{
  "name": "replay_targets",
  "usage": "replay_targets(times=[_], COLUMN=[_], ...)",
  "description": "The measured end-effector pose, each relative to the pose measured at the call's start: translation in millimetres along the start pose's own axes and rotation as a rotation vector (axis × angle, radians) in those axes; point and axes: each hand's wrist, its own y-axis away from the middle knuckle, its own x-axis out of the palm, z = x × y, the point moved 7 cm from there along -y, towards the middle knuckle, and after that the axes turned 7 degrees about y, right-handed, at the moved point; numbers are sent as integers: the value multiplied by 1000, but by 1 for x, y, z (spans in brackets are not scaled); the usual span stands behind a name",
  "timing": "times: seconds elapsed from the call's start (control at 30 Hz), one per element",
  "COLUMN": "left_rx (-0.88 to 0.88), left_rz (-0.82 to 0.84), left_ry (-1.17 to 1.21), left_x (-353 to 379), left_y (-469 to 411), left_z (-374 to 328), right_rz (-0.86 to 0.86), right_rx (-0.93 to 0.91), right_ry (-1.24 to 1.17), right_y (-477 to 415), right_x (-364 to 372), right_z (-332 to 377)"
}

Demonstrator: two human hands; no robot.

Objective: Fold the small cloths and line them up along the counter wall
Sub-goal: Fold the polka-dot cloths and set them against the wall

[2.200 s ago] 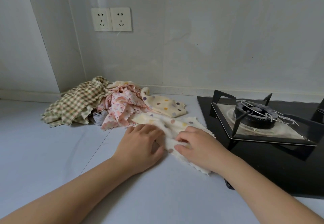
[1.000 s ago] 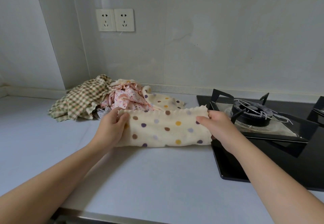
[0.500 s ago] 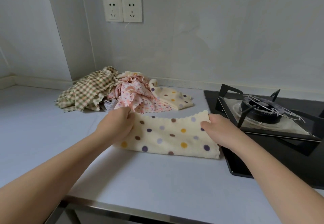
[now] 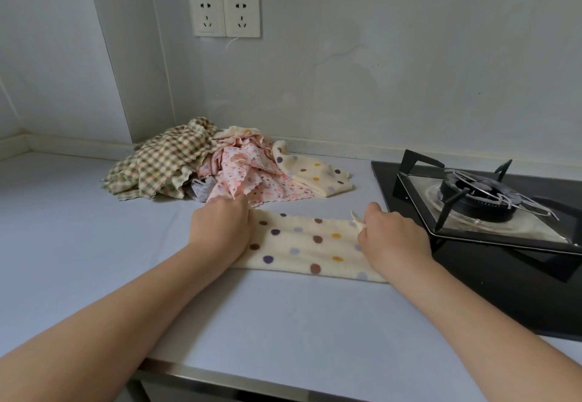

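A cream cloth with coloured dots [image 4: 310, 245] lies on the pale counter [image 4: 94, 244] as a wide band, folded in half. My left hand [image 4: 220, 228] grips its left end and my right hand [image 4: 390, 238] pinches its far right corner. Behind it, by the wall, is a loose heap: a green checked cloth [image 4: 160, 163], a pink flowered cloth [image 4: 248, 171] and a second cream dotted cloth [image 4: 311, 171].
A black gas hob [image 4: 491, 212] with a raised pan support stands just right of my right hand. Two wall sockets [image 4: 224, 14] sit above the heap. The counter's front edge [image 4: 252, 379] runs below my forearms.
I lifted the dotted cloth off the counter, stretched it wide between both hands, then laid it down folded in half. Both hands moved down to the counter with it.
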Motion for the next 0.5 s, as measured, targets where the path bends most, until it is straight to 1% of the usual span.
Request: replay_targets(times=[0.07, 0.1, 0.13, 0.17, 0.2, 0.23, 0.27, 0.3, 0.33, 0.37, 0.4, 0.43, 0.5], left_rx=[37, 87, 161, 260, 361, 434, 465, 458, 426, 406, 388, 373, 353], left_rz=[-48, -88, -135, -193, -220, -185, -73, 76, 254, 405, 511, 567, 585], left_ry=[-44, -73, -89, -62, -5, 98, 220, 317, 350, 290, 216, 172, 142], left_x=[-5, -10, -14, -18, -19, -19, -16, -10, 4, 18, 28, 34, 35], left_y=[2, 2, 3, 5, 9, 14, 17, 22, 27, 31, 32, 33, 33], left_z=[-3, -7, -12, -20, -28, -35, -43, -49, -51, -51, -50, -48, -48], right_rz=[-27, -85, -181, -296, -415, -401, -304, -132, 75, 218, 290, 325, 364], right_rx=[3, -18, -64, -129, -203, -271, -321, -363, -388, -411, -434, -449, -432], right_ry=[55, 88, 115, 97, 13, -114, -251, -368, -392, -323, -228, -158, -106], right_y=[2, 3, 3, 6, 9, 12, 14, 16, 19, 23, 24, 23, 18], right_x=[-2, -6, -11, -18, -24, -26, -23, -12, 5, 18, 28, 35, 40], right_z=[2, 3, 7, 12, 18, 24, 30, 36, 42, 45, 46, 45, 42])
